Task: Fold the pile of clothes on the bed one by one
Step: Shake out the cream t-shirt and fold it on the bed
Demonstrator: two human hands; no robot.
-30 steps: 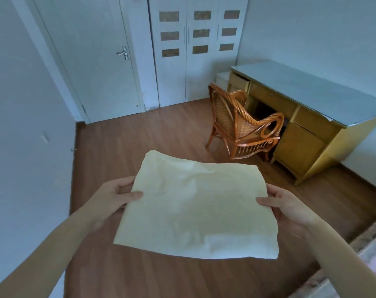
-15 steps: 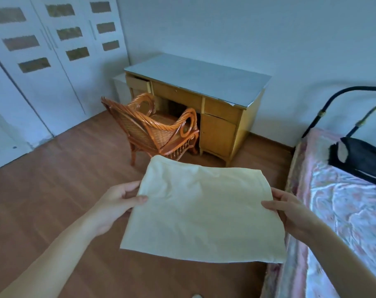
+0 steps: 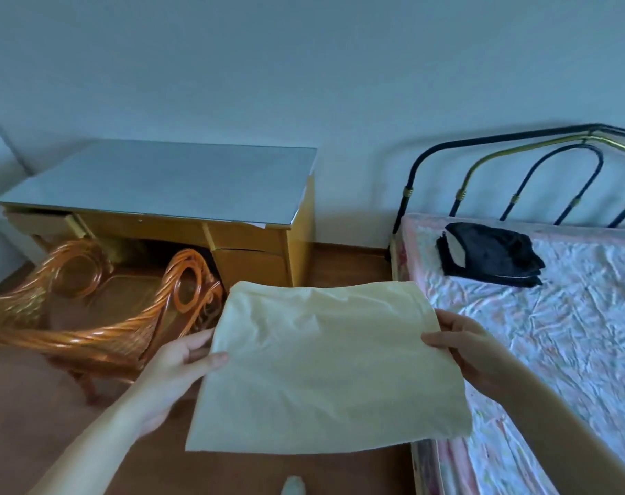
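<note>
The folded pale-yellow soft cotton garment (image 3: 325, 366), light and limp, hangs flat in the air beside the bed (image 3: 561, 351), pinched at opposite side edges by the left hand (image 3: 175, 373) and right hand (image 3: 471, 351), which looks the best hold.

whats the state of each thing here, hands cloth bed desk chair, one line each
cream cloth: folded flat, held in the air by both side edges
left hand: grips the cloth's left edge, thumb on top
right hand: grips the cloth's right edge
black garment: folded, lying on the bed near the headboard
bed: covered by a wrinkled floral sheet
desk: left drawer slightly open
wicker chair: upright, unoccupied, beside the desk
</note>
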